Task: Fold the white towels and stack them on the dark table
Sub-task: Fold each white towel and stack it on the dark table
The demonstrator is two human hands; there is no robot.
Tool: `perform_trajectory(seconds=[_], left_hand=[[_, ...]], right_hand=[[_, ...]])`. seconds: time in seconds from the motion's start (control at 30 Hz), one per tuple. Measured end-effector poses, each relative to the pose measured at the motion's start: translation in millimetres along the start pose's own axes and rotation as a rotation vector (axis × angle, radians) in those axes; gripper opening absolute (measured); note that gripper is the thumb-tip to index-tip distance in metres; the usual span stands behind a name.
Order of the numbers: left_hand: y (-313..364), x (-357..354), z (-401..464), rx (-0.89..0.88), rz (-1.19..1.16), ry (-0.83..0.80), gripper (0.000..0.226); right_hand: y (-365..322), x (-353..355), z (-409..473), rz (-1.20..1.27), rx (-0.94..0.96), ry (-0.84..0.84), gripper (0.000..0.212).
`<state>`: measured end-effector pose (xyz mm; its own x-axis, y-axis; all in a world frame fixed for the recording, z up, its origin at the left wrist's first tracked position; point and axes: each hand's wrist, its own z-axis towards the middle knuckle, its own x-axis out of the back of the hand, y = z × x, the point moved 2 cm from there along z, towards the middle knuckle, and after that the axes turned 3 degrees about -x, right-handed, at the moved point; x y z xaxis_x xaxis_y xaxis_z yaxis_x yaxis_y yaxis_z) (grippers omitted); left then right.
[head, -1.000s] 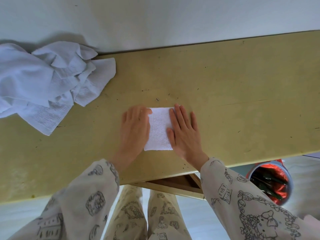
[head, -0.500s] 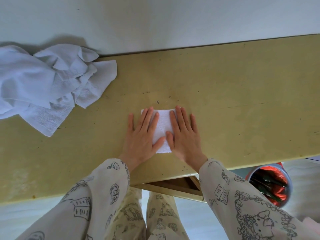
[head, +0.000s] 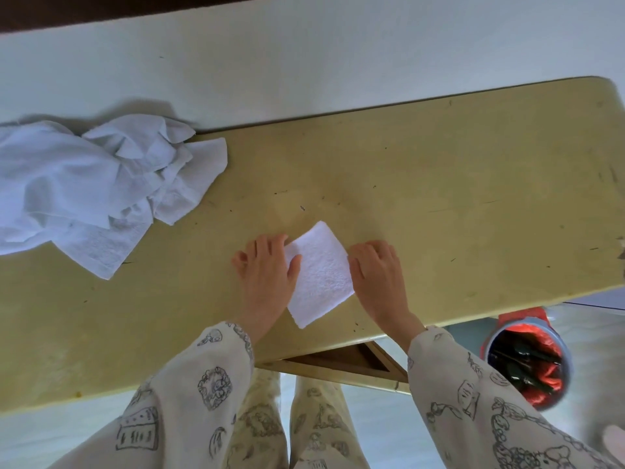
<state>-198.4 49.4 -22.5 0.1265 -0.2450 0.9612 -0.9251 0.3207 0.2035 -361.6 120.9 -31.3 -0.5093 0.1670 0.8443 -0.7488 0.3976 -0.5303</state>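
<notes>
A small folded white towel (head: pixel 319 272) lies turned at an angle on the yellow table (head: pixel 456 184), near its front edge. My left hand (head: pixel 267 275) holds the towel's left edge, with the thumb on top of the cloth. My right hand (head: pixel 378 275) grips the right edge with curled fingers. A heap of crumpled white towels (head: pixel 88 187) sits at the table's back left, spilling over the far edge. A dark strip (head: pixel 84 10) shows along the top left of the view; I cannot tell whether it is the dark table.
A white surface (head: pixel 304 62) runs beyond the table's far edge. A grey bin with a red liner (head: pixel 527 363) stands on the floor at the right, below the table's front edge. The table's rounded right end (head: pixel 605 96) is in view.
Both hands went from pressing flat on the folded towel to taking hold of its side edges. The towel has turned from square-on to diagonal. The view has tilted upward.
</notes>
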Motion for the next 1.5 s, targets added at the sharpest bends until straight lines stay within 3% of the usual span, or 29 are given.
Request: perform_trajectory(seconds=[0.13,0.33,0.47,0.63,0.7,0.83,1.0,1.17,1.5], left_hand=[[14.2,1.5,28.4,0.068,-0.172,-0.170,0.045],[34.1,5.5,47.8,0.057,-0.072,-0.309,0.034],[31.3,13.3,42.1,-0.004,-0.237,-0.340,0.017],[19.4,39.1,31.1,-0.139,-0.652,-0.431,0.023],[12.4,54.9,24.1,-0.143,-0.728,-0.407,0.024],[-9.4,89.5,7.1,-0.070,-0.828,-0.333,0.031],[-47.7,130.7,-29.8,0.066,-0.887,-0.190,0.050],[-90.8,151.4,-92.5,0.260,-0.831,0.012,0.015],[-153.3,158.3,-321.9,0.719,-0.916,0.410,0.025]], right_hand=[[-0.7,-4.5,-1.8,-0.005,-0.052,-0.063,0.008],[-9.3,-1.6,3.6,0.003,-0.097,-0.123,0.010],[-13.2,1.6,6.0,-0.034,-0.111,-0.180,0.019],[-27.2,4.7,18.2,-0.083,-0.038,-0.516,0.056],[-37.7,12.6,23.6,0.033,-0.006,-0.618,0.053],[-68.8,35.6,31.8,0.086,0.130,-0.658,0.016],[-133.1,63.6,35.0,-0.001,0.385,-0.624,0.017],[-206.5,63.3,16.1,-0.012,0.629,-0.710,0.020],[-336.2,27.5,-151.9,-0.167,1.145,-0.930,0.021]])
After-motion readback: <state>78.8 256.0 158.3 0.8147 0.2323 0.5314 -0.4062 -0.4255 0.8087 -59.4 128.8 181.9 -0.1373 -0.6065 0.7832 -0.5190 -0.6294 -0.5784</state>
